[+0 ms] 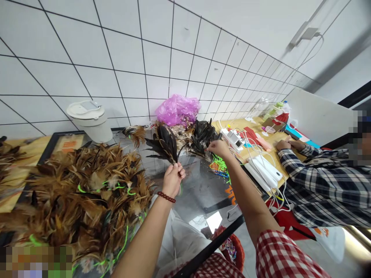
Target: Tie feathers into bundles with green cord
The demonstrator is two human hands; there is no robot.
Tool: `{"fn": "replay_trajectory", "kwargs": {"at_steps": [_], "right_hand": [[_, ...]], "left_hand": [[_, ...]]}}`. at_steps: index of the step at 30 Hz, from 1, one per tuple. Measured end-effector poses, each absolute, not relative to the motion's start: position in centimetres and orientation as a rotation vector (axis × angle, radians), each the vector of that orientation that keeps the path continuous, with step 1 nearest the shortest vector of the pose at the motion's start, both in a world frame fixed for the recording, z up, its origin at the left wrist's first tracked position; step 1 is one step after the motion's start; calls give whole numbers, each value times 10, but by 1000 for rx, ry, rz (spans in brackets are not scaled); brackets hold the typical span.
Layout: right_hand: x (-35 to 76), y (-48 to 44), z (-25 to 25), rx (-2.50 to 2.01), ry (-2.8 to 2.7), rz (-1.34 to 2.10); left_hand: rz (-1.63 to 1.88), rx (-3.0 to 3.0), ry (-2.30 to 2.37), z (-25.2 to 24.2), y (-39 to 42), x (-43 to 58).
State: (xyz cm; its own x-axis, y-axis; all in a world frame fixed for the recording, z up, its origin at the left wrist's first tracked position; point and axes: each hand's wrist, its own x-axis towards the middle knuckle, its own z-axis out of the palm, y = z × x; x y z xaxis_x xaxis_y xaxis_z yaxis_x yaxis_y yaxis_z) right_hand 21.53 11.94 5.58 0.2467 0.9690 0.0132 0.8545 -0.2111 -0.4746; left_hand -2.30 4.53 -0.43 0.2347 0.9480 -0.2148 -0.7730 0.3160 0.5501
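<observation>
Past red-checked sleeve (285, 247), clamps feathers (166, 143) low in left hand (173, 178), likely sparing tips; touches black pile (203, 133) with right hand (218, 148), in unclear grip.

Left grip (174, 175) tightly curled, right grip (218, 148) on an outstretched arm (249, 193).

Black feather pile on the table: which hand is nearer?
Right: the right hand is at the right edge of the black feather pile; the left hand, holding dark feathers, is farther off, leftward.
</observation>
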Motion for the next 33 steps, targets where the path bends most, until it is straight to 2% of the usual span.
{"fn": "replay_trajectory", "kwargs": {"at_steps": [3, 8, 10, 14, 18, 25, 33], "right_hand": [[197, 102, 45, -2254, -1877, 403], [181, 89, 40, -2160, -1896, 458], [181, 84, 43, -2008, -1811, 632], [173, 67, 43, -1527, -1346, 1209], [150, 48, 31, -1297, -1052, 1414], [122, 37, 6, -1191, -951, 1220], [113, 36, -7, -1277, -1293, 933]], "left_hand": [[1209, 354, 547, -4, 46, -23], [1226, 367, 577, -5, 47, -24], [1227, 387, 589, -6, 46, -24], [1227, 454, 683, -8, 46, -21], [1172, 543, 808, -12, 45, -17], [1111, 613, 810, -13, 42, -15], [1008, 802, 850, -17, 40, -13]]}}
